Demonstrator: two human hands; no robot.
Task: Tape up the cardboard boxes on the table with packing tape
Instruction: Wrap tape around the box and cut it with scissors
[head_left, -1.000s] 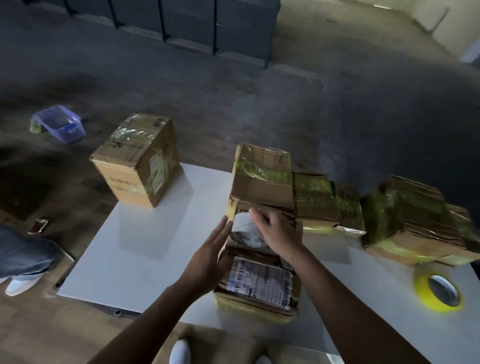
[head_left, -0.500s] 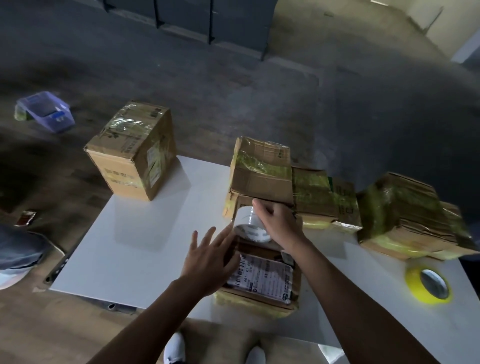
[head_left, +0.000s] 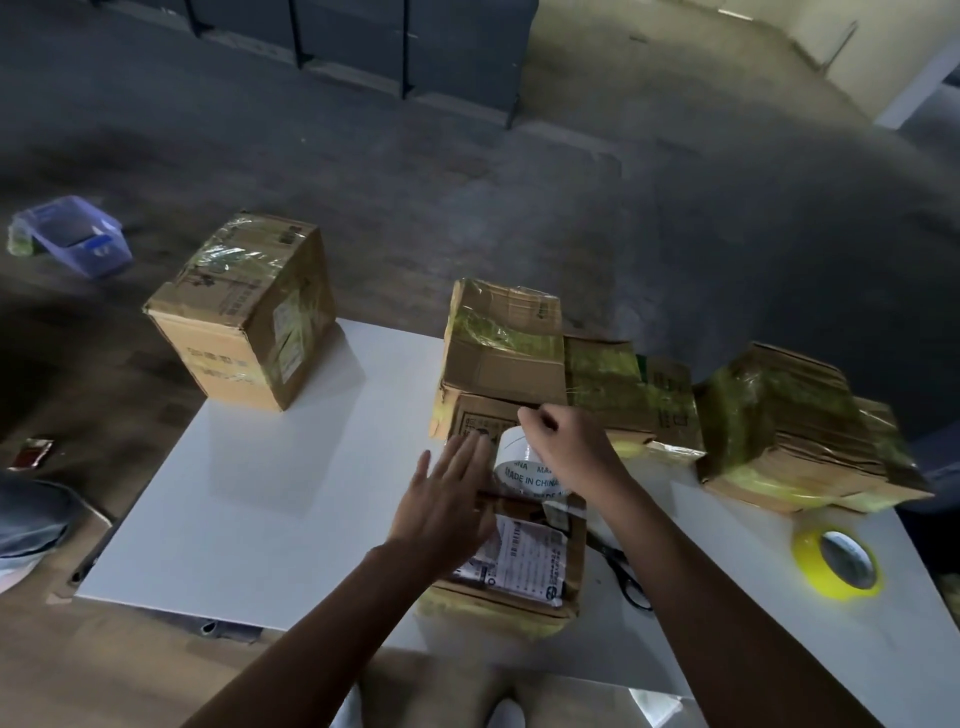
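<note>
Dim concrete floor all round, and a white table (head_left: 291, 493) with finished-looking boxes (head_left: 504, 348) pushed to its far edge — the box with the shipping label (head_left: 524, 566) sits at the near edge, right before the person. The left hand (head_left: 447, 504) lies flat on its top, fingers straight and spread, pinning the flaps I'd guess, while the right hand (head_left: 566, 447) curls over the roll of white tape (head_left: 519, 470) standing on that box, fingertips pinched at its rim as if hunting the loose end. Scissors (head_left: 623, 571) lie just to the right — handy for the cut.
</note>
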